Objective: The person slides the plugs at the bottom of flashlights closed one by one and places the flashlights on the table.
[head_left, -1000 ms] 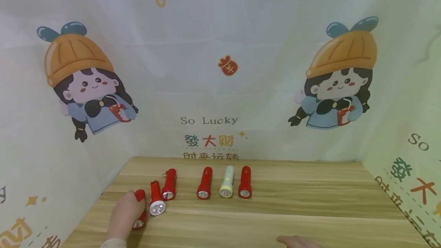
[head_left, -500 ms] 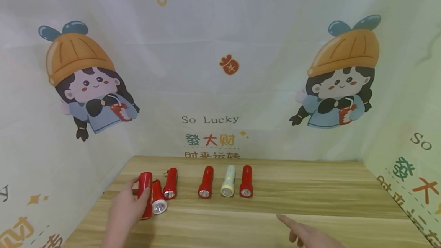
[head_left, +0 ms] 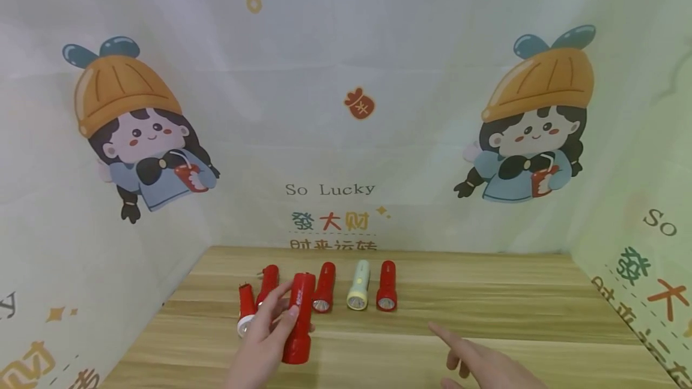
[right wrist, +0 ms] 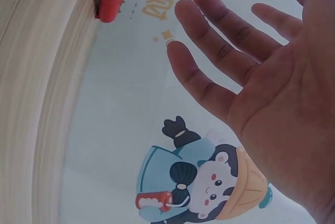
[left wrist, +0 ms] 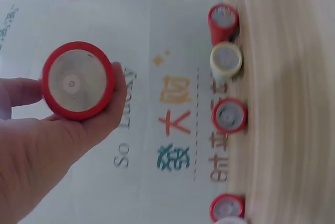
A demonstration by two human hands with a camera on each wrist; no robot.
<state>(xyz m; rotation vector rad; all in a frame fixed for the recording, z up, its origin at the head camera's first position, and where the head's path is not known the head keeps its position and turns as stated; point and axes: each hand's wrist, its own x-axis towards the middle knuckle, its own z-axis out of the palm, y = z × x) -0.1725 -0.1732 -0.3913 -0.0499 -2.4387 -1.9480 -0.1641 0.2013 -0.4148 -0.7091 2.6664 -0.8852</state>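
Note:
My left hand (head_left: 265, 338) grips a red flashlight (head_left: 303, 317) above the table, in front of the others. In the left wrist view, the round lens of that flashlight (left wrist: 76, 81) faces the camera, with fingers and thumb around its red rim. To the right, my right hand (head_left: 481, 359) hovers over the table. Its palm shows in the right wrist view, where the hand (right wrist: 251, 62) has loosely extended fingers and holds nothing. Left of the held flashlight lie a red flashlight with a white rim (head_left: 245, 308) and another red flashlight (head_left: 270, 278), both partly hidden by the left hand.
Toward the back of the wooden table (head_left: 513, 293) lie a red flashlight (head_left: 325, 284), a pale flashlight with a yellow rim (head_left: 359, 284) and a further red flashlight (head_left: 387, 284). A printed cloth (head_left: 432, 137) hangs around the back and sides.
My left hand has picked up the red flashlight from the far left and carried it right, past the white-rimmed one. My right hand has come further into view.

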